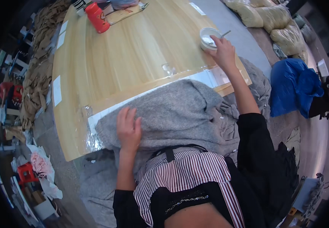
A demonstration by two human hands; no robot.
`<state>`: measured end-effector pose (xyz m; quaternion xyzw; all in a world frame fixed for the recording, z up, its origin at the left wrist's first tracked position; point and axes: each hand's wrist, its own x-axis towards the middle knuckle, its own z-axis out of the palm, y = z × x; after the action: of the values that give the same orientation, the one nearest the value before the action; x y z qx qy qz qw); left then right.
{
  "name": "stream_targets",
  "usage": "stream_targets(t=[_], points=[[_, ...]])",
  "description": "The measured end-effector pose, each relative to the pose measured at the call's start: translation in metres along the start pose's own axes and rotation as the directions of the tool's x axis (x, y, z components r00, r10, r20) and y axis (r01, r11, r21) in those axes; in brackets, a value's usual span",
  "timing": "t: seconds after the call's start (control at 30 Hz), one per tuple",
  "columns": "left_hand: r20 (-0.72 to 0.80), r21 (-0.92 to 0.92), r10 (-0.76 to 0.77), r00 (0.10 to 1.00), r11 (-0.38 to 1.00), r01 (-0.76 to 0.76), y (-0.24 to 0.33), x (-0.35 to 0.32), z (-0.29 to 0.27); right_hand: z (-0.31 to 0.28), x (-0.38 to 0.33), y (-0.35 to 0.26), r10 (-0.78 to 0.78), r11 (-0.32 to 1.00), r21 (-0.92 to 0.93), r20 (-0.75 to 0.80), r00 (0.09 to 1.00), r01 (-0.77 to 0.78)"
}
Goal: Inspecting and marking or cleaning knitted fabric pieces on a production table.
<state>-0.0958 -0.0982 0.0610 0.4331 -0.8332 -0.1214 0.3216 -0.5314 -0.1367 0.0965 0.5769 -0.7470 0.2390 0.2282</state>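
Observation:
Grey knitted fabric, possibly a garment, lies folded over the near edge of the wooden table and hangs down toward my lap. My left hand rests flat on its left part with the fingers stretched out. At the table's far right, my right hand is at a small white plastic tub. Its forefinger reaches inside the rim and the thumb is at the near outer side, so it seems to grip the rim. A thin stick leans out of the tub. White contents show inside.
A red bottle stands at the table's far left, beside a flat tan packet. White paper strips are taped along the table's edges. Blue plastic bags and stuffed sacks lie on the right; brown fabric is heaped on the left.

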Motion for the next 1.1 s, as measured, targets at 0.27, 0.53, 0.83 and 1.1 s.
stream_targets(t=[0.27, 0.53, 0.83, 1.1], points=[[0.116, 0.017, 0.068, 0.991, 0.997, -0.071, 0.009, -0.008, 0.031, 0.024, 0.01, 0.029, 0.143, 0.973, 0.173, 0.055, 0.988, -0.15], [0.104, -0.064, 0.119, 0.987, 0.991, -0.113, 0.019, -0.001, 0.036, 0.018, 0.019, 0.033, 0.277, 0.737, 0.614, 0.108, 0.955, -0.284], [0.126, 0.013, 0.144, 0.982, 0.989, -0.147, 0.019, -0.001, 0.041, -0.029, -0.014, -0.037, 0.658, -0.032, 0.925, 0.304, 0.688, -0.378], [0.045, -0.035, 0.194, 0.98, 0.981, -0.192, 0.016, -0.003, 0.04, -0.025, -0.069, -0.185, 0.257, -0.327, 0.733, 0.676, 0.691, -0.596]])
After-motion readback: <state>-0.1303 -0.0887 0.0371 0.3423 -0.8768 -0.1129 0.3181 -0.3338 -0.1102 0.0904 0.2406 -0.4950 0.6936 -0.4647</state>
